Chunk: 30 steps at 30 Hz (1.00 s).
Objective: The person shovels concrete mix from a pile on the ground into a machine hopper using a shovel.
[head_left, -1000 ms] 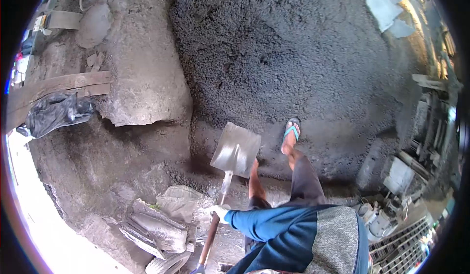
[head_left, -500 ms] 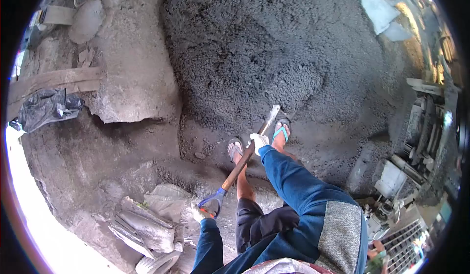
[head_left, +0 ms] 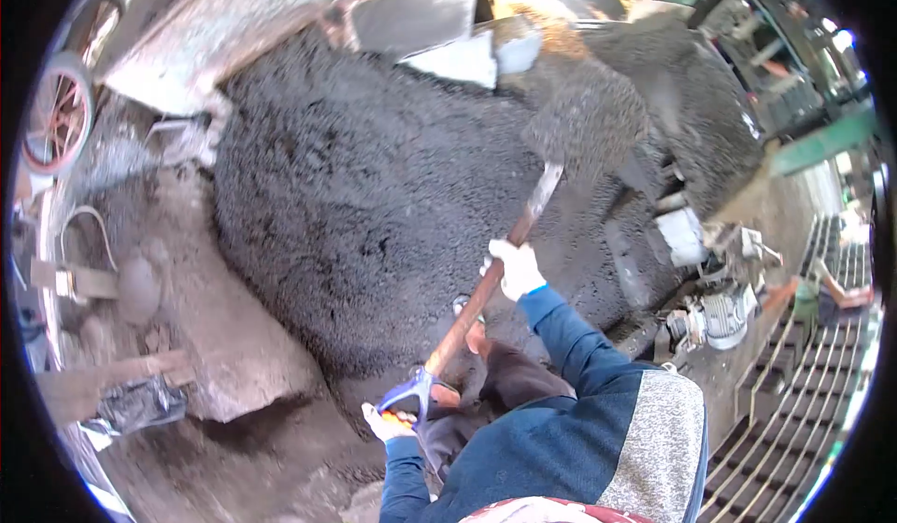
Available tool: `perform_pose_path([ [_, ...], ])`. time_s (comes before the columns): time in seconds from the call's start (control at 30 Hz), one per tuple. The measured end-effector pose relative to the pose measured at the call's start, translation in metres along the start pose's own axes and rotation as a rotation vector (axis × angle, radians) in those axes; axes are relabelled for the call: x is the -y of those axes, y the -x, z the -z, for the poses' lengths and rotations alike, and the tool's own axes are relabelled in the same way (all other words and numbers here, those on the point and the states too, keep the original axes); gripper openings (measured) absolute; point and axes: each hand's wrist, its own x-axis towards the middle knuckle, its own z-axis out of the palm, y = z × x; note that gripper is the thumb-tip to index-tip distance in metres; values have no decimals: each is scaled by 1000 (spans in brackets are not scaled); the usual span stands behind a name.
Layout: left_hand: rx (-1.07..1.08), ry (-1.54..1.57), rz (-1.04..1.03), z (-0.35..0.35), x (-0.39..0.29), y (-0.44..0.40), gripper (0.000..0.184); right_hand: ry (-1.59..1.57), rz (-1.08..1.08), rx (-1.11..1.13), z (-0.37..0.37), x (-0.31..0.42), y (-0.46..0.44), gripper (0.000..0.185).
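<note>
My left hand [head_left: 388, 423], in a white glove, is closed around the blue D-shaped grip of a shovel [head_left: 472, 315]. Further along its wooden shaft, my gloved right hand [head_left: 517, 269] is wrapped around the wood. A load of dark, gritty mix [head_left: 590, 121] covers the blade, which I cannot see beneath it. The shovel reaches up and to the right over a broad dark heap [head_left: 374, 196] of similar damp material.
Metal machinery with a motor [head_left: 727, 315] stands at the right, beside a slatted rack [head_left: 785, 383] and a person. A concrete ledge [head_left: 220, 317] borders the heap on the left. Pale sheets [head_left: 458, 60] lie at its far edge, and a wheel [head_left: 58, 116] shows far left.
The shovel has come up loaded with dark mix, where earlier its blade end was low at the heap near my feet. My view has swung rightward, and both hands have kept their hold.
</note>
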Motion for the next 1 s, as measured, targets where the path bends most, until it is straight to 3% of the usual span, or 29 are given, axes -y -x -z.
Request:
perform_pose_path([
  [0.07,86,31,-157,-67,-17,14,67,-81,79,154,-4,72,-10,12],
  [0.13,310,-133,-462,-115,-25,12,60,-179,171,185,-11,142,-23,11],
  [0.2,530,-287,-1197,-196,-41,106,49,-190,373,394,-4,209,-39,12],
  [0.27,771,-630,-1539,-223,-60,170,51,-326,338,370,7,258,-45,13],
  [0.33,1130,-453,-1821,-225,-78,196,47,-263,337,625,3,271,-23,17],
  [0.4,1104,-382,-1768,-193,-76,185,45,-95,441,423,-35,249,36,20],
  [0.47,947,-252,-928,-135,-70,190,41,-53,281,318,-54,208,41,19],
  [0.53,566,9,-657,-63,-20,84,39,-31,191,449,-50,139,5,16],
  [0.6,352,260,-242,19,8,21,33,184,84,300,-57,36,3,13],
  [0.63,268,336,-157,60,19,5,27,167,-4,288,-55,-24,1,13],
  [0.67,-156,471,-366,84,43,-21,25,244,-105,280,-41,-91,-16,15],
  [0.7,-79,488,-198,166,84,-48,23,274,-188,247,-23,-166,-20,16],
  [0.73,-308,527,-242,191,83,-16,22,306,-366,219,-19,-225,10,13],
  [0.77,-400,522,-159,281,135,-35,21,494,-469,145,-3,-287,39,10],
  [0.8,-572,505,-131,312,141,1,25,429,-449,240,25,-347,74,12],
  [0.83,-733,479,-76,348,151,49,30,423,-704,172,60,-404,108,9],
  [0.87,-883,444,-11,383,163,94,36,519,-811,103,92,-449,153,8],
  [0.9,-1011,404,54,413,179,141,42,574,-938,184,119,-482,201,7],
  [0.93,-1099,372,119,441,198,190,49,529,-972,155,136,-505,251,7],
  [1.0,-1049,294,150,497,245,265,83,656,-1259,115,167,-550,318,10],
])
